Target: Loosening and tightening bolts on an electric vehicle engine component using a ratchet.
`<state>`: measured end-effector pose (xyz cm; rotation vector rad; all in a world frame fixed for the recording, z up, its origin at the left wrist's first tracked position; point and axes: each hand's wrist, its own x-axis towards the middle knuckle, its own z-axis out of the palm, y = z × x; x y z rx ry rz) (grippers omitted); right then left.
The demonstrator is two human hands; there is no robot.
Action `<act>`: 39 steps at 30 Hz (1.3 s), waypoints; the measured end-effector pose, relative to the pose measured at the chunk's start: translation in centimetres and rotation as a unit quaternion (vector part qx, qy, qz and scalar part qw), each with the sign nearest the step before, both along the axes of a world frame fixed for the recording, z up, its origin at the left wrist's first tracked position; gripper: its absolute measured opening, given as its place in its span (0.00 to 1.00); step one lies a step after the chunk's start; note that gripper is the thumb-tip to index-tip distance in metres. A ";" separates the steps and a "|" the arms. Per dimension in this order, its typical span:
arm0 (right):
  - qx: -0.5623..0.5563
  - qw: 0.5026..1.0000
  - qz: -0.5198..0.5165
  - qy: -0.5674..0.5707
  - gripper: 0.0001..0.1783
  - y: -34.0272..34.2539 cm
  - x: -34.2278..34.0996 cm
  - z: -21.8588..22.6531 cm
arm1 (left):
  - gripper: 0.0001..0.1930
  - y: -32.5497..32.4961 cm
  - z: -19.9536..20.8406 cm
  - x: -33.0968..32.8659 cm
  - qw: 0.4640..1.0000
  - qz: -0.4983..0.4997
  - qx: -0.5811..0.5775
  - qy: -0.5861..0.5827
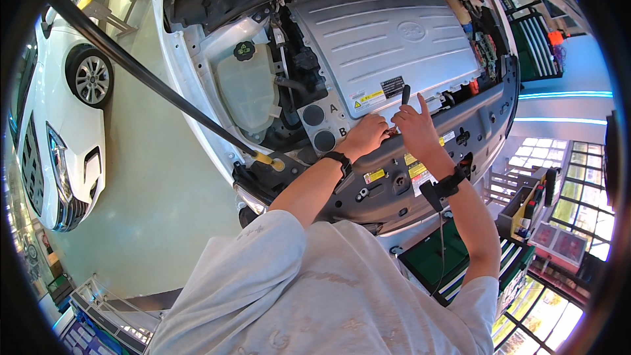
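Observation:
Both my arms reach into the open front of a car, to the near edge of a silver ribbed cover [394, 36]. My right hand [418, 133] is closed around a slim tool with a black handle [405, 94], which points up. Its index finger is raised beside the handle, and the tool's lower end is hidden. Just left of it, my left hand [368, 135] rests with curled fingers at the gap between the cover and the dark front panel [388, 181]. What its fingertips grip, if anything, is hidden.
A translucent fluid tank [246, 85] with a black cap stands left of the cover. A black prop rod [158, 89] slants down to the car's front left. Another white car [66, 125] is parked at left. A green tool cabinet [427, 260] stands at lower right.

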<state>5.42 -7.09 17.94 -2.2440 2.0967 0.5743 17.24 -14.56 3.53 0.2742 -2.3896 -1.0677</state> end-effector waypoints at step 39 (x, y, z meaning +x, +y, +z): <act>0.064 0.976 -0.201 -0.050 0.03 0.4 1.8 0.2 | 0.09 -0.1 -0.3 -0.2 1.000 0.007 -0.003 0.030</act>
